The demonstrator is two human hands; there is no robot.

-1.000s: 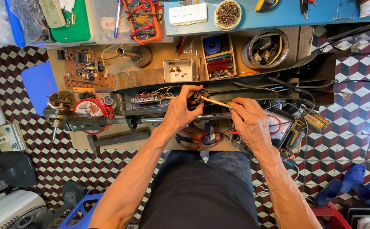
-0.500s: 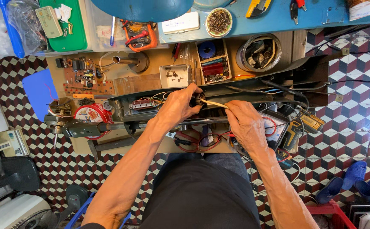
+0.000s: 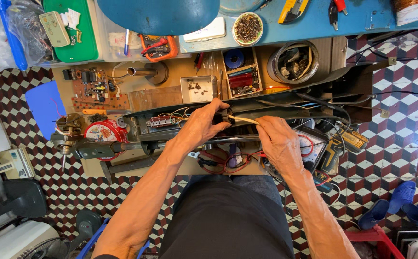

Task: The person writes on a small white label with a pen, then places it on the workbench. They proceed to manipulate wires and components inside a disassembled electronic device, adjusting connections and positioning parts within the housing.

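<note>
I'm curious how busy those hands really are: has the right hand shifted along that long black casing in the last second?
No. The right hand sits just right of the left hand, pinching the pale cable on the long black casing as before.

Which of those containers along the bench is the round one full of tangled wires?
The round tin at the right; the box and tray beside it are rectangular.

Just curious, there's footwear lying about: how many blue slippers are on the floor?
2 can be seen: one blue slipper on the patterned floor at lower right, and a second blue slipper just right of it. Another blue shape at the frame edge may be more.
</note>
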